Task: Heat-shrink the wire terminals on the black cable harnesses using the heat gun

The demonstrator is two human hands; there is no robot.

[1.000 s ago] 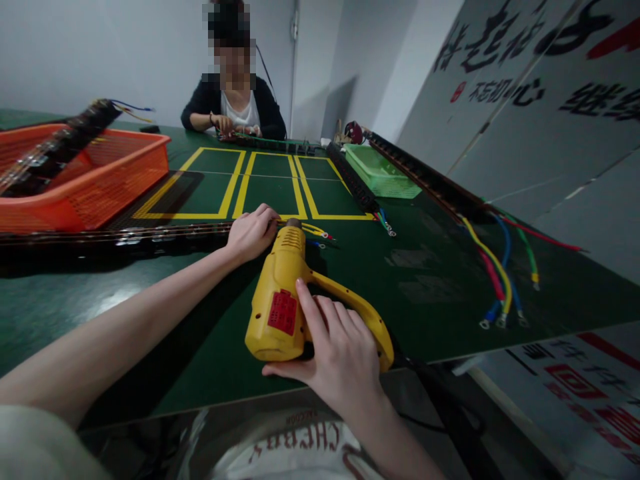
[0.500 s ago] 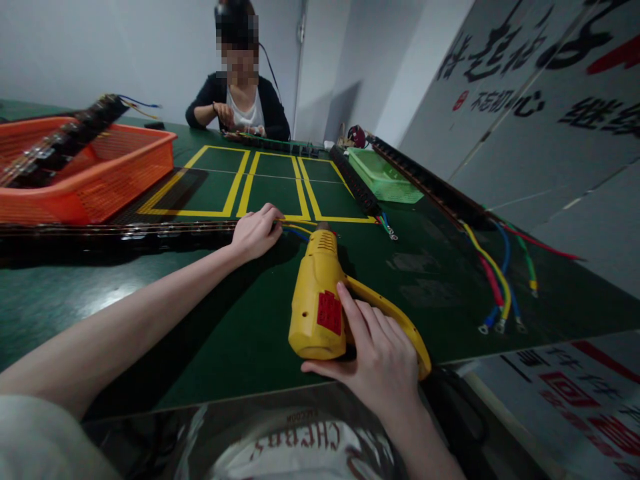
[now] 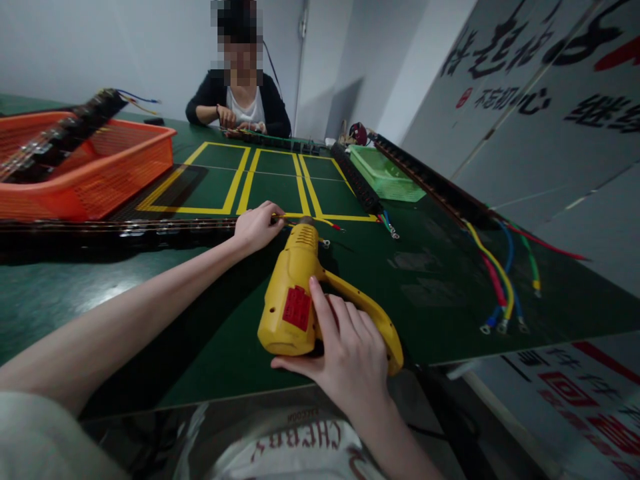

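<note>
My right hand (image 3: pixel 350 340) is closed round the handle of a yellow heat gun (image 3: pixel 290 290) with a red label. The gun's nozzle points away from me, over the wires that come out past my left hand. My left hand (image 3: pixel 257 227) is closed on these wires (image 3: pixel 325 222), where they leave a long black strip (image 3: pixel 125 237) lying on the table at the left. A yellow wire with a red sleeve and another ring terminal show beyond the nozzle. My fingers and the gun hide the rest of the wires.
An orange basket (image 3: pixel 125 180) with a black strip in it stands at the left. A green basket (image 3: pixel 385 177) and black strips with coloured wires (image 3: pixel 500 280) lie to the right. Yellow tape frames (image 3: pixel 273 152) mark the green table. A person (image 3: pixel 240 107) works opposite.
My right hand has moved the heat gun to the left, so the nozzle now sits nearer my left hand. The wire ends are now visible to its right. My left hand has hardly moved.
</note>
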